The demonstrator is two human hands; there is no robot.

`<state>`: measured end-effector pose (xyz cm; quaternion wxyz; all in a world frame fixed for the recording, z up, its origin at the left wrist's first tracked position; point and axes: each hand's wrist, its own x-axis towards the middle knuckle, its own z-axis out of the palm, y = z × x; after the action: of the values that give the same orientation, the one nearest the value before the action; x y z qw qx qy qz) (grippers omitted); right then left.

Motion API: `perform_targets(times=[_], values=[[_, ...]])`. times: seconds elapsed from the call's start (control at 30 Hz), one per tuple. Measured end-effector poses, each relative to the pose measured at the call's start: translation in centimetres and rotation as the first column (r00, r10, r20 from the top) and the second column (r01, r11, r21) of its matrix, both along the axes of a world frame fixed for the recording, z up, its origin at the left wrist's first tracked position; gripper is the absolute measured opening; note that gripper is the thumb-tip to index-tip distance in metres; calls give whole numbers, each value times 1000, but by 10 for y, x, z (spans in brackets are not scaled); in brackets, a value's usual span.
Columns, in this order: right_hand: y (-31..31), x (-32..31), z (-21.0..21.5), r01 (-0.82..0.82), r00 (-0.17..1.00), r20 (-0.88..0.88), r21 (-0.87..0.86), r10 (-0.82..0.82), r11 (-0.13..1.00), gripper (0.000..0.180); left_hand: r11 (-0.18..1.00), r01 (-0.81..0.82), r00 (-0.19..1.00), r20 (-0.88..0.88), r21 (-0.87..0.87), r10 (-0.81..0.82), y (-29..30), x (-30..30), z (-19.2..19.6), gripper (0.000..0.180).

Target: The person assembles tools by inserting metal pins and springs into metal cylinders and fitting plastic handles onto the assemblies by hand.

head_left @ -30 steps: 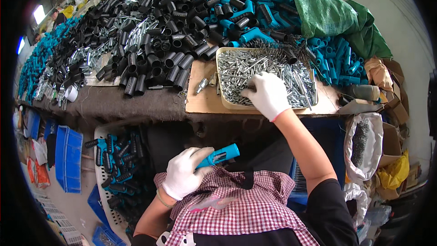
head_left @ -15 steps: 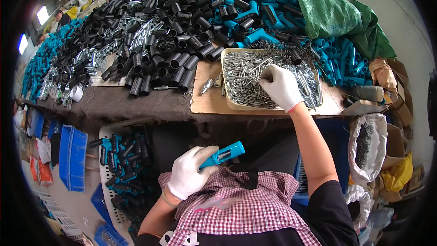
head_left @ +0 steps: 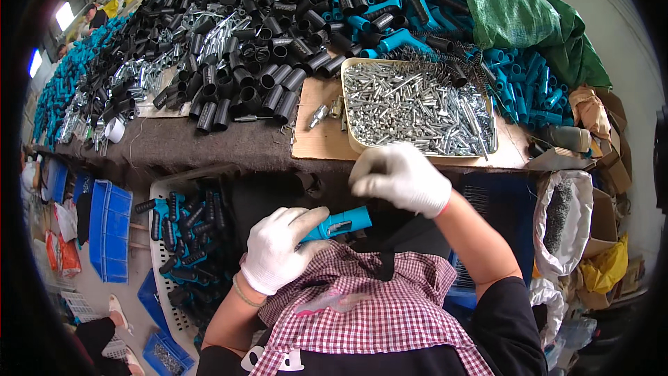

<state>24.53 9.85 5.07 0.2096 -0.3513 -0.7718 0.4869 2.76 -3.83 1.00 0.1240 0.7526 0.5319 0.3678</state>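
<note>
My left hand, in a white glove, is wrapped round a teal plastic tubular tool housing in front of my chest. The housing lies nearly level, its wide end to the right, with a slot in its side showing a dark and metallic part. Above and right of it is my right hand, also gloved, thumb and fingers pinched; what they hold, if anything, is too small to make out. Just beyond that hand, a shallow cream tray full of small metal pins stands on a wooden board at the table's front edge.
Black sleeves and teal housings are heaped behind the tray. A white crate of teal-and-black assemblies stands at lower left, near a blue bin. An open white sack is at right. Other people are beyond the table.
My right hand has come back from the pins in the tray toward me, over the table's front edge and close to the housing. My left hand still grips the housing, nearly in place.
</note>
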Motion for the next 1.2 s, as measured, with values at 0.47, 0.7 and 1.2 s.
perform_targets(times=[0.47,0.7,1.2], values=[[-47,-17,-35,-154,988,59,461,143,874,15,999,33,982,-186,40,-25,-2,11,-1,73],[-49,-4,-45,-182,983,72,431,167,884,13,997,72,980,-185,15,-68,-1,12,-2,72],[-50,6,-50,-200,976,155,343,155,918,17,995,97,968,-229,-34,-103,0,18,-5,73]])
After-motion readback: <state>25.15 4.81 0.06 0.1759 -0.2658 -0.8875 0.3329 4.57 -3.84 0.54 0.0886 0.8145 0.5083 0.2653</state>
